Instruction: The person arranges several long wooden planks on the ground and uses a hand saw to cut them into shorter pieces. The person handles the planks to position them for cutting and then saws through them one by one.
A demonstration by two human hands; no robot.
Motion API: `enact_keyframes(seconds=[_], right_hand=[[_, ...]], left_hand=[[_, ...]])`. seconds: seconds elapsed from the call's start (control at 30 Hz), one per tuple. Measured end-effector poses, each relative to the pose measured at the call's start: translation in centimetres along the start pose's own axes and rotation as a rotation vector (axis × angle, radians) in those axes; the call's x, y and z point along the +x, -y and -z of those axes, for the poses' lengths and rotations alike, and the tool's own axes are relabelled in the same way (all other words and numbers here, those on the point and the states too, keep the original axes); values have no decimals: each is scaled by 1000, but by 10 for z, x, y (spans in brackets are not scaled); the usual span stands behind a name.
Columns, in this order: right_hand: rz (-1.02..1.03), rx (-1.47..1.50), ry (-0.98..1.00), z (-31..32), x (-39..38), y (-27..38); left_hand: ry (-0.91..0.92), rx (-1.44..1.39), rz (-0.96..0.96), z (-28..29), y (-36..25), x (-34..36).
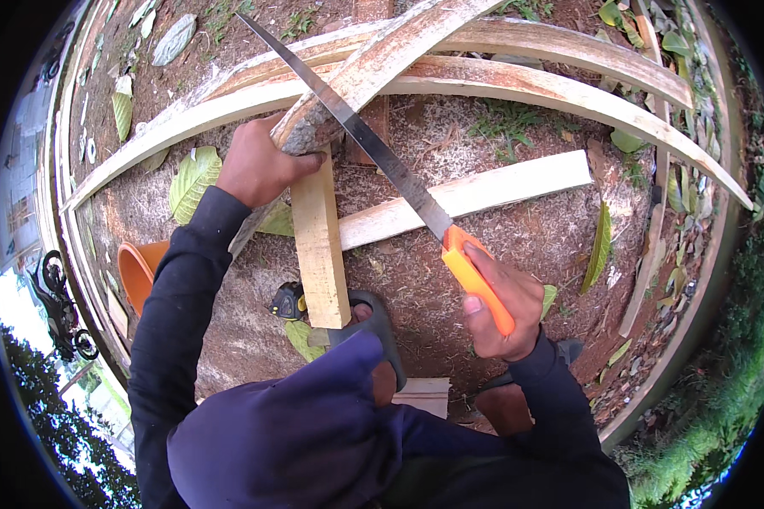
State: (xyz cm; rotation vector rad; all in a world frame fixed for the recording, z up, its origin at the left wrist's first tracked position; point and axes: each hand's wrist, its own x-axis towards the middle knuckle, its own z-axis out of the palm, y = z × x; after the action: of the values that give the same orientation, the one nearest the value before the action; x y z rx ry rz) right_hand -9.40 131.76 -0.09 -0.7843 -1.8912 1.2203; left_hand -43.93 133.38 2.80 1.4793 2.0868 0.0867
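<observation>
My right hand [511, 304] is closed round the orange handle of a handsaw [390, 165]. The long, dark blade slants up to the far left and crosses a rough-edged wooden plank [407, 47] close to its near end. My left hand [261, 161] grips that near end, thumb on the edge, just left of the blade. Beneath the plank's end, a short squared wood block [321, 246] points toward me. Two long boards, one of them a pale curved-looking board [560, 85], run crosswise under the plank.
A flat offcut board [484, 191] lies on sawdust-strewn soil. A black and yellow tape measure [289, 299] sits beside the block, near my sandalled foot [373, 327]. An orange container [136, 276] stands left of my left arm. Large leaves [195, 182] are scattered around.
</observation>
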Motion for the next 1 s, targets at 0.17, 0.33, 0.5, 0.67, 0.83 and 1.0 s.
enact_keyframes(seconds=[0.17, 0.33, 0.5, 0.67, 0.83, 1.0], right_hand=[[-4, 49, -86, -32, 53, 6], [6, 12, 4, -1, 2, 0], [-10, 57, -103, -24, 46, 5], [29, 16, -72, -18, 27, -1], [-52, -12, 15, -1, -9, 8], [-11, 138, -90, -33, 80, 1]], left_hand=[[-89, -102, -123, -7, 0, 2], [-44, -93, -68, -3, 6, 1], [-57, -31, -87, 0, -6, 4], [-42, -62, -93, -3, 2, 2], [-62, -41, -69, -3, 1, 1], [-117, 37, -114, -4, 1, 6]])
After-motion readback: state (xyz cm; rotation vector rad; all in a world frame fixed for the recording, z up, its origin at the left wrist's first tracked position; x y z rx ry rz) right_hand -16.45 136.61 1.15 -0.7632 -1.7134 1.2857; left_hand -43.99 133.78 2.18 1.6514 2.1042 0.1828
